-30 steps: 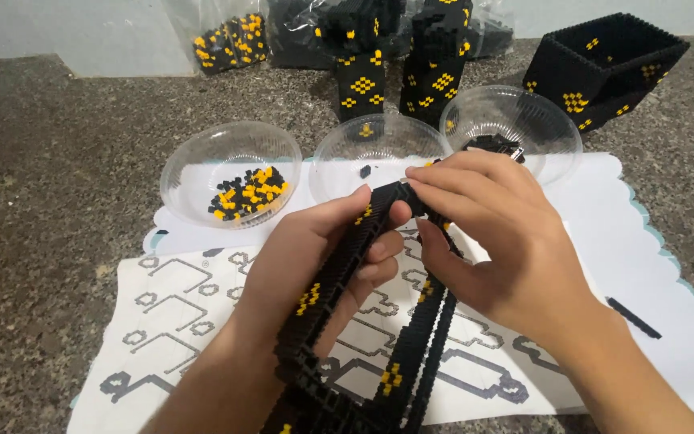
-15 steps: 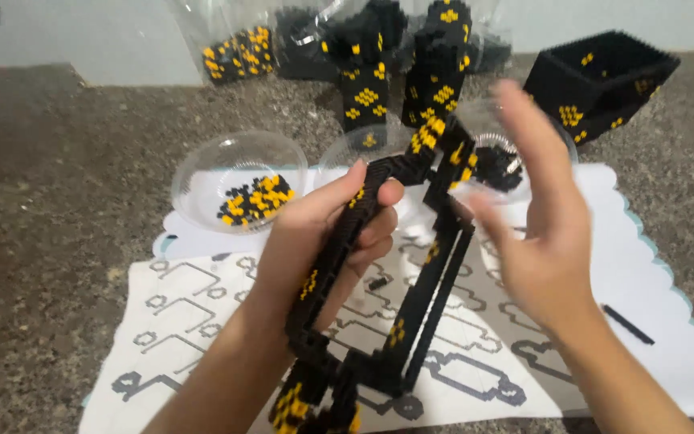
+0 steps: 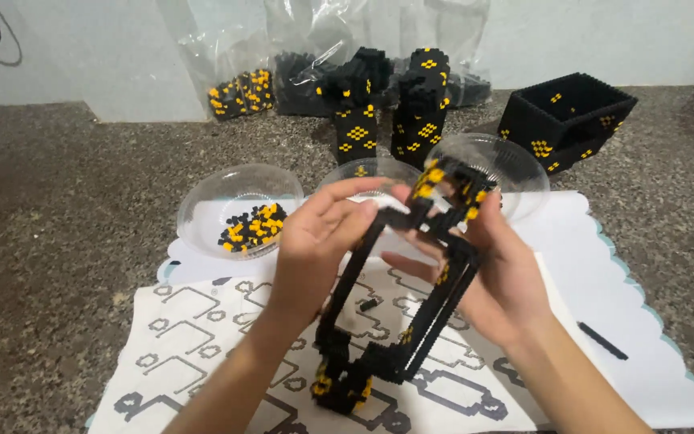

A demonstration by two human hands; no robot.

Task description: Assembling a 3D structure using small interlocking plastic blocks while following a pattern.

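Now the right hand (image 3: 501,277), open and off half a second ago, is back gripping the black brick frame (image 3: 399,309) beside the left hand (image 3: 315,241); both clasp its upper end. Frame stands tilted above the printed sheet (image 3: 202,337); handling resumes two-handed, as I judge it.

Plastic bags (image 3: 299,56): you see clear, crinkled bags at the top centre of the frame, against the pale wall, holding black and yellow block pieces.
Printed sheet (image 3: 202,337): white paper with grey outline shapes lies lower left to centre, under your hands.
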